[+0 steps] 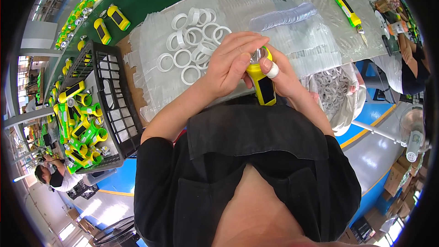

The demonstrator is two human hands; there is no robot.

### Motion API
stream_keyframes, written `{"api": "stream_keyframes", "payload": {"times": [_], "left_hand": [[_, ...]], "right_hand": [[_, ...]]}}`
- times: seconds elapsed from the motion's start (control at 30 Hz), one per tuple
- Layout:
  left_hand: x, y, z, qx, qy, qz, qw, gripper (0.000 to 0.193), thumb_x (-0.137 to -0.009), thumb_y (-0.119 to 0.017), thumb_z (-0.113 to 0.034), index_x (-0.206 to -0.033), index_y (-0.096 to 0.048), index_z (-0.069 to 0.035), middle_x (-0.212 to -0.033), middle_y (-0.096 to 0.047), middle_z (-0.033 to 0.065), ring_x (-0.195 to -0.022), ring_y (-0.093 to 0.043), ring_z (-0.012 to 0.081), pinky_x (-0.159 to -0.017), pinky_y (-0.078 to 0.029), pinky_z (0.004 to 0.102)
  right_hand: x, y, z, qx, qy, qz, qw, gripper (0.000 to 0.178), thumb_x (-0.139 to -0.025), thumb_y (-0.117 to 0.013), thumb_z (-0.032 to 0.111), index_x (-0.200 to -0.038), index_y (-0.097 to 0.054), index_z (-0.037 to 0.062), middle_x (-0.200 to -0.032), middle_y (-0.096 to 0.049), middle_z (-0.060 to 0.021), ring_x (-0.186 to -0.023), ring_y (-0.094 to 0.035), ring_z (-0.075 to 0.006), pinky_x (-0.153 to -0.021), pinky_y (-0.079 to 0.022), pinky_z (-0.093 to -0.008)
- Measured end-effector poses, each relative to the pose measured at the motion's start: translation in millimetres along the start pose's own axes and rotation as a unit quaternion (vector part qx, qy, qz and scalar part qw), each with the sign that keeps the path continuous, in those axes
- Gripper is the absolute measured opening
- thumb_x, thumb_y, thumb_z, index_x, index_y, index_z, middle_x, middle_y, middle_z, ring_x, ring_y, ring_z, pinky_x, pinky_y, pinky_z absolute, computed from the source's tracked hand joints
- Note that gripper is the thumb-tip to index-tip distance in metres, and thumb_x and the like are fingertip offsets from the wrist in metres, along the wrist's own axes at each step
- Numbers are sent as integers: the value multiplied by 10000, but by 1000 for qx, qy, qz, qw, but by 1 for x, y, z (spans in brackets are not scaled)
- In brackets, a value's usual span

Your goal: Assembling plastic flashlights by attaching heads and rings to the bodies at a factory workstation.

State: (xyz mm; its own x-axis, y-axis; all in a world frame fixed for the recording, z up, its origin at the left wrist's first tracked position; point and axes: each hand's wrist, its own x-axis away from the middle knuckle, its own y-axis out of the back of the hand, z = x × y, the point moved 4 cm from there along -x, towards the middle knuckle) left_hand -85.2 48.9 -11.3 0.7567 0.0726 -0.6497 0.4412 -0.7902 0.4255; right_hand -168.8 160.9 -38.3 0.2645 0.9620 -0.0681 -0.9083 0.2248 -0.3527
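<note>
Close to my body, both hands meet at a yellow flashlight (265,89) with a dark panel on its side. My left hand (231,64) is closed at the flashlight's head, its fingers reaching over the shiny reflector (259,55). Around the other side of the head wraps my right hand (286,71), whose thumb wears a white cover (273,70). Left of my hands, several white rings (183,58) lie loose on the plastic-covered table (151,87). Beyond my hands, a fanned row of clear discs (286,17) rests on the sheet.
At my left, a black crate (109,87) holds several yellow and green flashlight bodies (80,132). A bag (338,91) of white rings hangs at the right table edge. A yellow tool with a pointed metal tip (345,9) lies far right. More flashlights (118,17) stand on the green surface.
</note>
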Motion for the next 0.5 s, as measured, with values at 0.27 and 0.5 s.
{"api": "stream_keyframes", "payload": {"times": [0.27, 0.5], "left_hand": [[4, 0, -6, -20, -21, -34, 999, 409, -1001, -336, -189, -1183, -608, 56, -1183, -643, 182, -1073, -598, 362, -967, -436, 442], [4, 1, 0, -7, 1, 26, 1000, 387, -991, -345, -172, -1182, -603, 43, -1182, -639, 169, -1106, -579, 364, -974, -428, 436]], "right_hand": [[2, -6, 4, -8, 6, 14, 1000, 528, -941, -577, 472, -1148, -484, -5, -913, -608, -106, -726, -618, -171, -653, -500, -285], [-4, -5, -7, -16, -29, 29, 999, 517, -951, -557, 469, -1150, -482, -3, -892, -596, -97, -728, -620, -167, -654, -497, -283]]}}
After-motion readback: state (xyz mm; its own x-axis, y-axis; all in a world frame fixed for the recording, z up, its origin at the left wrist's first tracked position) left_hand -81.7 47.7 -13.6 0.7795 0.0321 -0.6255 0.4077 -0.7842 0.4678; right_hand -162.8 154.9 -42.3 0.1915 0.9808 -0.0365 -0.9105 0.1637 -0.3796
